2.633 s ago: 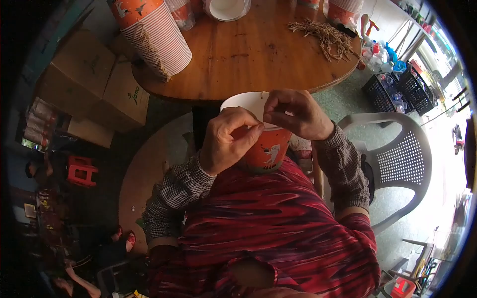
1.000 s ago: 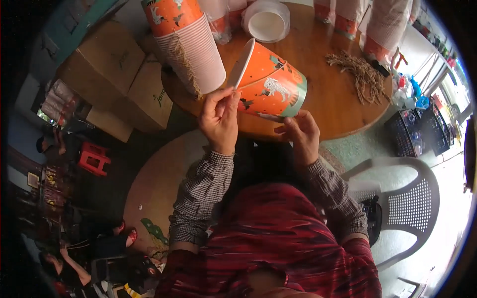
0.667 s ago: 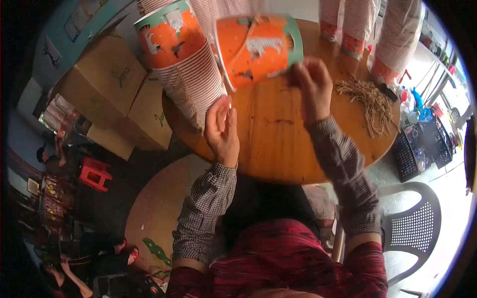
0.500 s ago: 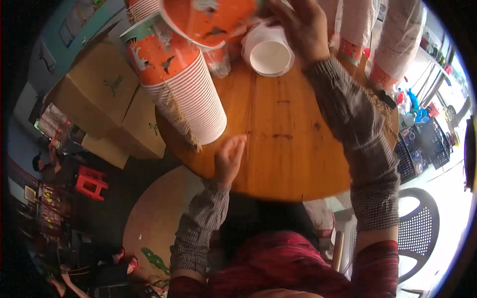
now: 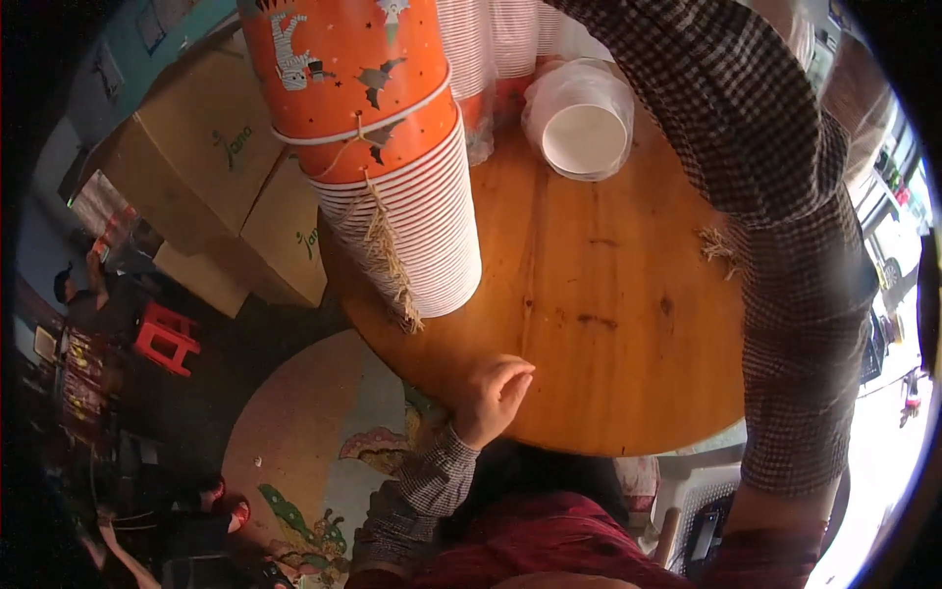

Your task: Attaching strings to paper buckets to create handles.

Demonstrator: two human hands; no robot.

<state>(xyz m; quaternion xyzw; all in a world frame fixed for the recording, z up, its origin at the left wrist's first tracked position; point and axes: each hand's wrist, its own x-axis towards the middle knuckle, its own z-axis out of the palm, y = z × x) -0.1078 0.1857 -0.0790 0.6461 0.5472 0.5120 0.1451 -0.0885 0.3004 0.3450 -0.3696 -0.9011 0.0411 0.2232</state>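
Note:
A tall stack of nested paper buckets (image 5: 417, 231) stands at the left of the round wooden table. The buckets look rim-down, with white rims in close rows. Over its top sits an orange bucket (image 5: 343, 74) printed with bats and a striped figure. Tan twisted cord (image 5: 388, 250) hangs down the stack's side. My left hand (image 5: 496, 401) is at the near table edge, fingers curled in, nothing visible in them; it is apart from the stack. My right arm (image 5: 736, 118) reaches up past the top edge, so the hand is out of view.
A plastic-wrapped white tub (image 5: 586, 137) lies at the table's back, near more wrapped bucket stacks (image 5: 515, 44). More cord (image 5: 719, 247) lies by my right sleeve. Cardboard boxes (image 5: 196, 167) stand to the left, beyond them a red stool (image 5: 165, 339) and people.
The orange bucket has come down from the air onto the stack. My right hand has left the view at the top. The view has shifted; my left hand stays loosely curled.

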